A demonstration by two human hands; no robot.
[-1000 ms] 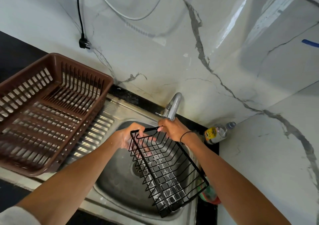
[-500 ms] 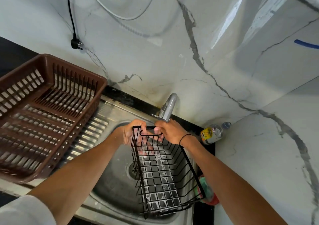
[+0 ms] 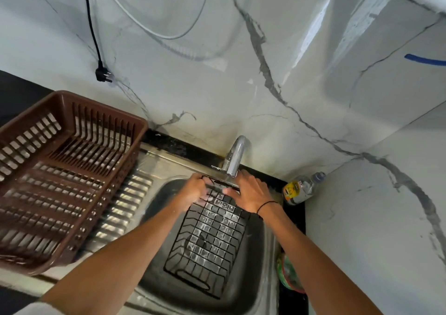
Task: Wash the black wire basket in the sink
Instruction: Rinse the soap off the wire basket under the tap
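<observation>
A black wire basket [image 3: 207, 242] lies in the steel sink [image 3: 268, 254], its far end raised under the tap [image 3: 235, 156]. The left hand [image 3: 196, 190] curls around the basket's top wire at the left corner; the right hand [image 3: 251, 194] rests on the right corner, fingers fairly straight, though whether they grip is unclear. This looks like the rinsing step; next would likely be turning the basket to wet the other sides. A brown plastic dish rack [image 3: 60, 170] sits on the draining board to the left, a bottle [image 3: 301, 189] to the right on the worktop, both apart from the basket.
</observation>
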